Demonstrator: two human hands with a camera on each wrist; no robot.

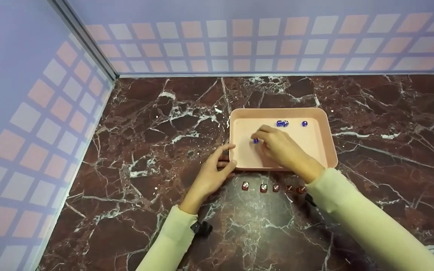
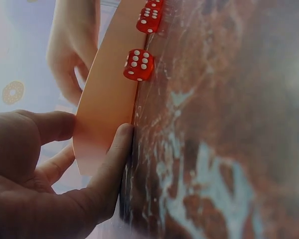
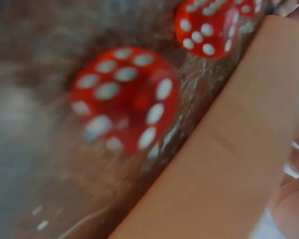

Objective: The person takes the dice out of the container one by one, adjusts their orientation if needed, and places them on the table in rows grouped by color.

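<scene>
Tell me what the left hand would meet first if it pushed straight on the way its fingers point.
The peach-coloured tray, at its near left corner: the left hand already appears to touch it there, so there seems to be no free gap ahead.

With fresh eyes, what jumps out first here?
The peach tray on the dark, white-veined table, with the right hand at a blue die inside it. Then five red dice in a row along the tray's near side. The left hand touches the tray's left end.
</scene>
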